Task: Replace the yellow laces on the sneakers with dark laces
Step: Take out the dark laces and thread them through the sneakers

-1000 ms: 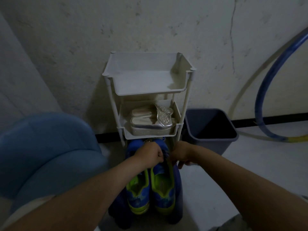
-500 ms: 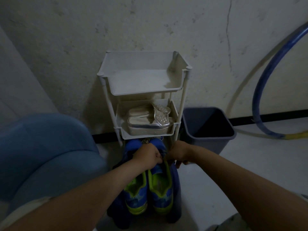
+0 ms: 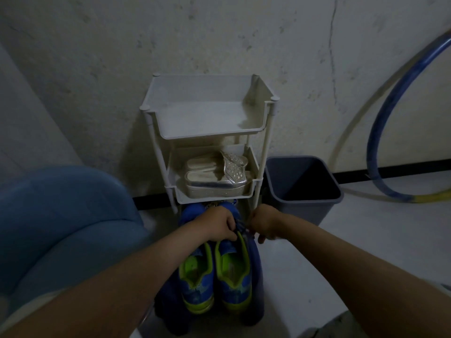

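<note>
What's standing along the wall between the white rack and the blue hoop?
A dark grey bin stands on the floor, close beside the white rack, apart from the blue hoop, per the head view.

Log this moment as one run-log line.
left hand: pinches lace | right hand: grips lace | sneakers: side by side, toes at rack | lace colour: unclear
</note>
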`<control>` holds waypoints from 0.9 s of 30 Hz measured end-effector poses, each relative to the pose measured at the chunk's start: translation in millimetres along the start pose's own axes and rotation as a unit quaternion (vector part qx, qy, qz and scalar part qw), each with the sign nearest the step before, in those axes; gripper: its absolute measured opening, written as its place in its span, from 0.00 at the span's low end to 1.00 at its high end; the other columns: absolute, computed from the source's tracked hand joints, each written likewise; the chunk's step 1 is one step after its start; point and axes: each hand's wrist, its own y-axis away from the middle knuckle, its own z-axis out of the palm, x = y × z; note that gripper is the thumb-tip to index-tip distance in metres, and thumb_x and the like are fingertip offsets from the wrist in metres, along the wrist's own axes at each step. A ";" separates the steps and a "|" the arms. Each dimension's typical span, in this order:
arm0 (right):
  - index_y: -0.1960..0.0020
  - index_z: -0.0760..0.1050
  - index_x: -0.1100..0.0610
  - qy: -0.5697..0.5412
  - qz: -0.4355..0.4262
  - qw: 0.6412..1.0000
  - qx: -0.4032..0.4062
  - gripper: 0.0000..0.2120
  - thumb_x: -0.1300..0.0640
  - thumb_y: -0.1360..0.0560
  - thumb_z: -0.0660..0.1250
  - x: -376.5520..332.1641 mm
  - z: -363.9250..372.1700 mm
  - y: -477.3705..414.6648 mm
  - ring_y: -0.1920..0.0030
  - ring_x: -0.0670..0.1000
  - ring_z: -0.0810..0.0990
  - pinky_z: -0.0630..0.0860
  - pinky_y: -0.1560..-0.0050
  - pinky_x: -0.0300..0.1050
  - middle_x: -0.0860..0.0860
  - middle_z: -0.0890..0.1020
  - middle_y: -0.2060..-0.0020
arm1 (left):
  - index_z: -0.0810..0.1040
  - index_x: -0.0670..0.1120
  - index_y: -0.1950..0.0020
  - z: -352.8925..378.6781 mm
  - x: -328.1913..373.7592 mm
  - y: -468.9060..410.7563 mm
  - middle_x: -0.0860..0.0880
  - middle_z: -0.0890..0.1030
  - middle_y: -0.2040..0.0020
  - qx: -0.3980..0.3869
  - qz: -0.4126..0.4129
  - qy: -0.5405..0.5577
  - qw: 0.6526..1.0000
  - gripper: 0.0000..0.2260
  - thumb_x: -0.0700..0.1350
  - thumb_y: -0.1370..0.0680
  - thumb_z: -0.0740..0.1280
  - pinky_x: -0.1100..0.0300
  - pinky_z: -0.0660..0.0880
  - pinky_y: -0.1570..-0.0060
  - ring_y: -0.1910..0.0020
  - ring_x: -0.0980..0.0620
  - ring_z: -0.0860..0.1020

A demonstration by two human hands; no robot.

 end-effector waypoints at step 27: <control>0.45 0.78 0.65 -0.128 -0.109 0.985 0.043 0.11 0.64 0.22 0.61 -18.1 -23.1 6.3 0.61 0.55 0.83 0.78 0.65 0.43 0.60 0.82 0.55 | 0.79 0.46 0.63 -39.8 33.2 -8.0 0.51 0.79 0.69 0.149 0.001 0.333 0.931 0.11 0.45 0.21 0.67 0.66 0.70 0.73 0.71 0.54 0.76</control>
